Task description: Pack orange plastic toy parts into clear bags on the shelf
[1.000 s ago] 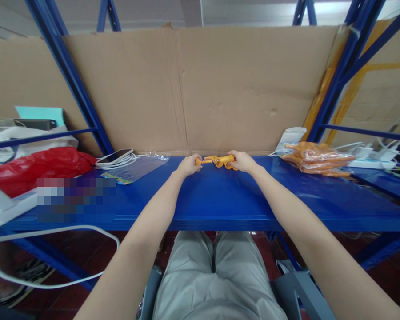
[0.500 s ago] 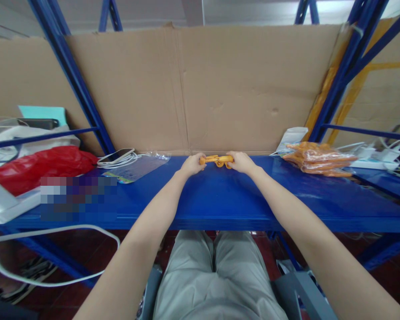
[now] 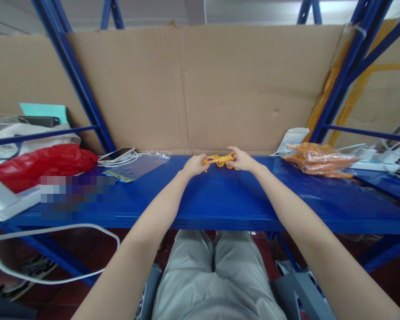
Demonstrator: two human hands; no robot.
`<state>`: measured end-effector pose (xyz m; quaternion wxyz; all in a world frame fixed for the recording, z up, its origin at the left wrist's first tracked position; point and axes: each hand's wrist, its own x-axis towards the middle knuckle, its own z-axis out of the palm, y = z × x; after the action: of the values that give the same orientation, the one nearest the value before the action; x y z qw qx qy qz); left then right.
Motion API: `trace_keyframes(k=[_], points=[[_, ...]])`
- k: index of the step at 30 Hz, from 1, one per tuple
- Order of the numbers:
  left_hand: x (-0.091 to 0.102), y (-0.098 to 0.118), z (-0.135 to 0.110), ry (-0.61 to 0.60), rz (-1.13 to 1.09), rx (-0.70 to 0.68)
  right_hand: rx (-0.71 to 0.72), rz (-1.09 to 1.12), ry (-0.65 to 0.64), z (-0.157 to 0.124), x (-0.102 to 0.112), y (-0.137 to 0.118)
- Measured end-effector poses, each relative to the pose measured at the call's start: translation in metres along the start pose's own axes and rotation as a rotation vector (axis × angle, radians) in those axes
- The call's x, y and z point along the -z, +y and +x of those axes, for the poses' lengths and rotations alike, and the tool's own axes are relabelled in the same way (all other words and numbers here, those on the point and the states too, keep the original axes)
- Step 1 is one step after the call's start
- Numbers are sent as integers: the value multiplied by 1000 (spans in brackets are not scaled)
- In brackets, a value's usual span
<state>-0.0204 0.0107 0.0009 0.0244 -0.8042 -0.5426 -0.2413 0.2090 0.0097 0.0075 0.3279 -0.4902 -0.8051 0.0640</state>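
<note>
Both hands (image 3: 195, 166) (image 3: 242, 160) hold the orange piece (image 3: 222, 159) near the back edge (image 3: 266, 157).

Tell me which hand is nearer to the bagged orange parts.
Right. The right hand is left of the bagged orange parts, apart from them, at the orange piece's right end; the left hand is farther left, at its left end.

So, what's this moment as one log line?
left hand: holds orange toy, left end | right hand: at right end, finger extended | surface: blue table
</note>
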Motion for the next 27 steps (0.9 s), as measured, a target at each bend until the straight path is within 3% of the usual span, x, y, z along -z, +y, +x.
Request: trace_keyframes(k=[7, 13, 21, 27], points=[[3, 1, -2, 13, -30, -15, -193, 394, -10, 1, 6, 2], [4, 4, -2, 53, -4, -15, -272, 377, -13, -3, 9, -4], [0, 4, -1, -19, -172, 7, -336, 404, -64, -4, 6, -12], [-6, -1, 5, 82, -69, -80, -382, 489, -71, -6, 5, -16]])
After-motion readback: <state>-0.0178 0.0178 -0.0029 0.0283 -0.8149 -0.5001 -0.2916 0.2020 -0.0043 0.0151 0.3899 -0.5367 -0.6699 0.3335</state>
